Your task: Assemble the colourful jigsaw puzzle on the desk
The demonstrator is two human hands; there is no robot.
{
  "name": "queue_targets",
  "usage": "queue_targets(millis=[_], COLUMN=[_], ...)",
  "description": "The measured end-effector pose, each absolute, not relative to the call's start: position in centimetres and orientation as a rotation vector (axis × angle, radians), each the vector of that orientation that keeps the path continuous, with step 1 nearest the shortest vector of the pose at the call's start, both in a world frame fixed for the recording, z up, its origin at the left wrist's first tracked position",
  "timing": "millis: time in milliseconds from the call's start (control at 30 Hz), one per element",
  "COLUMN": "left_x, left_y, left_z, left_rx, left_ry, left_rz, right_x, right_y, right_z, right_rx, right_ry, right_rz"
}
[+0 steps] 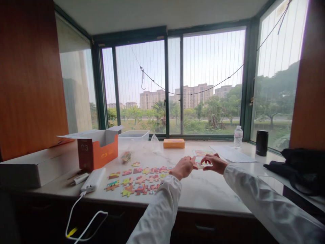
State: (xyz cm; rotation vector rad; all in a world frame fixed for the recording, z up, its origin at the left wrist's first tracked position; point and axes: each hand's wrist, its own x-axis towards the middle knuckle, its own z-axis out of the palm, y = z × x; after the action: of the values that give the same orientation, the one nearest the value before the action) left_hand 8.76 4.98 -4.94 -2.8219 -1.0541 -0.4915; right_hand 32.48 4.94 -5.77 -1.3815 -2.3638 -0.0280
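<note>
White sleeves [157, 213] run up to the left hand [185, 167] and right hand [214, 163], a small pale piece [199, 166] between their fingers (can't tell if clamped), loose puzzle pieces [140, 179] off left, so probably mid-fitting, next move wants careful lining up imo.

One flat orange box [174, 144] sits on one white countertop [208, 195]; to its left stand one clear tub [135, 136], one open carton [87, 154] and one pale box [21, 173]. Nearer the camera and left of the flat orange box lie upwards of a dozen puzzle pieces [140, 179], too blurred for an exact count, and one white device [93, 181]. One left hand [184, 167] and one right hand [213, 163], two in all, show nearer the camera than it. To its right are one bottle [238, 137], one black cylinder [261, 143] and one white sheet [232, 154].
</note>
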Motion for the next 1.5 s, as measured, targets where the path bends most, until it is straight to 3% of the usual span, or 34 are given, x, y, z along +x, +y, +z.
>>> queue_targets(millis=[433,833,1500], left_x=[21.4,21.1,21.8], left_y=[2.3,2.4,1.1], left_z=[-7.4,-9.7,-9.5], left_rx=[-2.964,-3.221,-3.056], left_ry=[-0.768,-0.651,-0.724], left_rz=[-0.276,-0.544,-0.508], right_x=[43.0,43.8,43.7], right_y=[-2.7,-4.8,-4.8], right_z=[-11.8,-13.2,-13.1], right_rx=[-1.662,-1.739,-1.759], right_ry=[-1.951,-1.739,-1.759], right_rz=[0.019,0.089,0.113])
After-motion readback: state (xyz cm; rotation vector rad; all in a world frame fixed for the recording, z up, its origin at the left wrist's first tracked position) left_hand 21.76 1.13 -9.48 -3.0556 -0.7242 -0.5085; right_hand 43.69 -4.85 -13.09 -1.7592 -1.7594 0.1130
